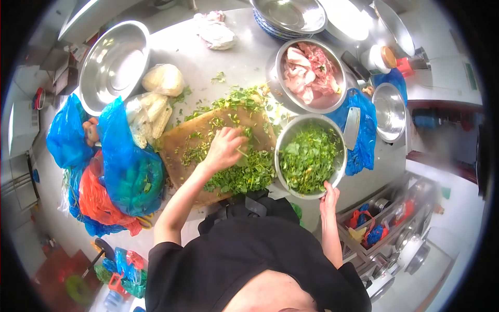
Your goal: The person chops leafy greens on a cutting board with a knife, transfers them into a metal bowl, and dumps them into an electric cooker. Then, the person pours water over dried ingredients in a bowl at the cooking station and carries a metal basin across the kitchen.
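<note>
My left hand (227,149) is over the wooden cutting board (174,143), its fingers curled and slightly blurred around a few chopped greens; a green stem pokes out beneath them. Chopped leafy greens (241,174) cover much of the board and spill past its far edge. With my right hand (328,197) I grip the near rim of a metal bowl (281,174), thumb at the edge. Chopped greens (309,156) fill this bowl, which stands just right of the board.
Beyond the greens bowl sits a metal bowl of raw meat (310,73). A cleaver (352,128) lies on a blue plastic bag (366,148) at the right. Several filled bags (130,171), corn cobs (156,112) and a large metal bowl (114,67) occupy the left side.
</note>
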A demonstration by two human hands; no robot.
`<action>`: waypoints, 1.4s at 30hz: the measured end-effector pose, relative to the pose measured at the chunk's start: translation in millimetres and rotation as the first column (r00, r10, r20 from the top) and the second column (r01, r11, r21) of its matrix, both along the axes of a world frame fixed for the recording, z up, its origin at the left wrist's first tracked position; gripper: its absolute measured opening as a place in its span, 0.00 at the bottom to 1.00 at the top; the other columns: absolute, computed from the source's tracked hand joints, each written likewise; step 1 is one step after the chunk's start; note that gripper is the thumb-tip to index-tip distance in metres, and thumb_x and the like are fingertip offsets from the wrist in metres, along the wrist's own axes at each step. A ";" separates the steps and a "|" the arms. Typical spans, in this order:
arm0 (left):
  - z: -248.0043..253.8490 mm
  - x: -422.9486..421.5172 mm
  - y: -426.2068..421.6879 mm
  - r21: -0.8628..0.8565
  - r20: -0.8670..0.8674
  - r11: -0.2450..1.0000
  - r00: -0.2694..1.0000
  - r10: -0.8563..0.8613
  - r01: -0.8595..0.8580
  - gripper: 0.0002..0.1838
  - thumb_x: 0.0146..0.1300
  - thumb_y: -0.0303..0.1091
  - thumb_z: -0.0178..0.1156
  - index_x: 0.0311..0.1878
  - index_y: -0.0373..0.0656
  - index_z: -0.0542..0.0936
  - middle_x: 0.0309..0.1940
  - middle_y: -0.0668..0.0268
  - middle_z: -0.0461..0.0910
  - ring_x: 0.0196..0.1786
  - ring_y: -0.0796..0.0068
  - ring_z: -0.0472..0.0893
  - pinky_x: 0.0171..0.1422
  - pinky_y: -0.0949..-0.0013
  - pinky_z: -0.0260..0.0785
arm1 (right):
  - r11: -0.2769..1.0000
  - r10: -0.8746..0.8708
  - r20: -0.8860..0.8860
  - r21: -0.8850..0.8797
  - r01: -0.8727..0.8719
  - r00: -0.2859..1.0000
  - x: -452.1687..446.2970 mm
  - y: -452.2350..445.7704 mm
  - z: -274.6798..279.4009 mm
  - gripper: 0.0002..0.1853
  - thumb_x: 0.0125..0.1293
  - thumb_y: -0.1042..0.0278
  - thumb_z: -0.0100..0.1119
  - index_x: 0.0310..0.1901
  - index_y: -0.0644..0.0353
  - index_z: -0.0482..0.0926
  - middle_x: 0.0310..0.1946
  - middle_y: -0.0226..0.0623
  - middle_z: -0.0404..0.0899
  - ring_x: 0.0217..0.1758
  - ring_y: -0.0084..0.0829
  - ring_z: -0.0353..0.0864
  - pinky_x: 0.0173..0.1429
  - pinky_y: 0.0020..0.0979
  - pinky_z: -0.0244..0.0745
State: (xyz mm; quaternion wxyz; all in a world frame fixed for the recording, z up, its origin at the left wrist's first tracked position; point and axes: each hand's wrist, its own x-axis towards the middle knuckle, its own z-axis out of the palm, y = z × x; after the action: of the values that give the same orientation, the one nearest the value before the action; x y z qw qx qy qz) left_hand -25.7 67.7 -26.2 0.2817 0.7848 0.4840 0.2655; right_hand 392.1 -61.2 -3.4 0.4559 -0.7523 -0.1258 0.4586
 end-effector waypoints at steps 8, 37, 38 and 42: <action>17.7 -42.2 -85.4 0.048 -0.154 0.999 0.988 0.025 -0.018 0.59 0.53 0.75 0.65 0.78 0.42 0.60 0.80 0.47 0.52 0.82 0.38 0.46 0.83 0.35 0.36 | 0.997 -0.047 -0.478 0.029 0.069 0.877 -61.3 -15.3 27.6 0.17 0.71 0.55 0.66 0.50 0.60 0.80 0.41 0.35 0.82 0.33 0.23 0.79 0.32 0.26 0.76; -7.1 -3.4 -42.5 -0.027 0.104 0.998 0.993 0.061 -0.059 0.53 0.44 0.40 0.71 0.79 0.49 0.61 0.80 0.51 0.52 0.81 0.48 0.55 0.83 0.48 0.49 | 0.245 0.752 0.659 -0.263 -0.933 0.011 -210.7 61.5 -13.9 0.59 0.52 0.71 0.73 0.77 0.75 0.39 0.64 0.59 0.57 0.57 0.59 0.77 0.53 0.48 0.83; -8.0 -0.5 -41.1 -0.018 0.101 0.998 0.993 0.056 -0.054 0.53 0.44 0.40 0.71 0.79 0.49 0.61 0.80 0.51 0.52 0.81 0.48 0.55 0.83 0.48 0.49 | 0.252 0.746 0.666 -0.258 -0.933 0.017 -216.1 66.8 -21.5 0.59 0.52 0.71 0.73 0.77 0.75 0.39 0.64 0.59 0.57 0.57 0.59 0.77 0.53 0.48 0.83; -8.4 16.0 -35.9 -0.133 0.366 0.963 0.891 0.268 -0.235 0.35 0.48 0.27 0.59 0.65 0.47 0.79 0.71 0.57 0.70 0.75 0.55 0.68 0.80 0.52 0.58 | 0.334 0.812 0.451 0.160 -0.929 0.370 -242.5 88.8 -28.4 0.55 0.58 0.70 0.71 0.81 0.52 0.43 0.69 0.46 0.57 0.70 0.49 0.70 0.69 0.41 0.75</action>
State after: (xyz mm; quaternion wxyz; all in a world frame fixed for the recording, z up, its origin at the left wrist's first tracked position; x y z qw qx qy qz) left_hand -9.7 31.8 -34.5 0.3667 0.6363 0.5282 0.4262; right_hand 149.6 27.6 -31.7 0.2489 -0.5131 -0.6665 0.4802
